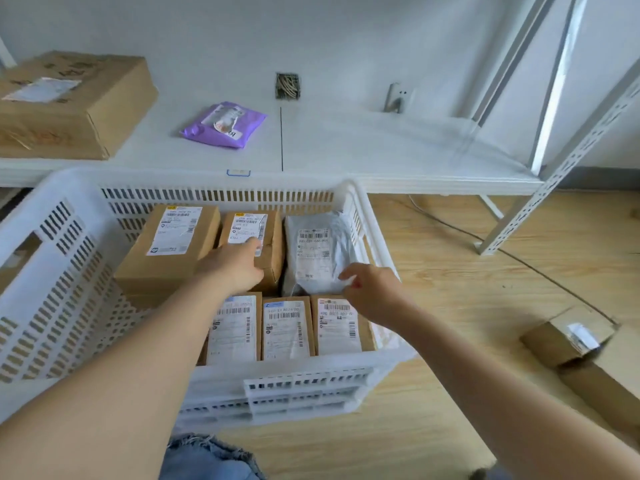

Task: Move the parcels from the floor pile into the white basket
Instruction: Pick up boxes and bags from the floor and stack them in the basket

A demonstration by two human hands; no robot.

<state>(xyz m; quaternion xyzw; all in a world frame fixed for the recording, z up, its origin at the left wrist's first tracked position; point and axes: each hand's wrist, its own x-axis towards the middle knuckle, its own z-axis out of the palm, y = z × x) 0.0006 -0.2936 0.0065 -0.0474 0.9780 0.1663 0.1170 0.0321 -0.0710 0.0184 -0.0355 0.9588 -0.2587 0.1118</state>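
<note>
- A big cardboard box point(69, 102) and a purple bag point(225, 124) are lying on the shelf point(381, 150) behind the white basket point(52, 271).
- Brown labelled parcels point(287, 329) are filling the basket; another parcel point(568, 337) is lying on the floor point(450, 271).
- The left hand point(235, 265) is resting flat on a small box point(256, 244); the right hand point(370, 289) is pinching a grey mailer point(318, 251).

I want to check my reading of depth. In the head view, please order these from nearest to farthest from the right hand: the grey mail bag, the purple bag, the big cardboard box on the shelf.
1. Grey mail bag: in the basket, under the right hand's fingers.
2. Purple bag: on the shelf, behind the basket.
3. Big cardboard box: far left on the shelf.
</note>
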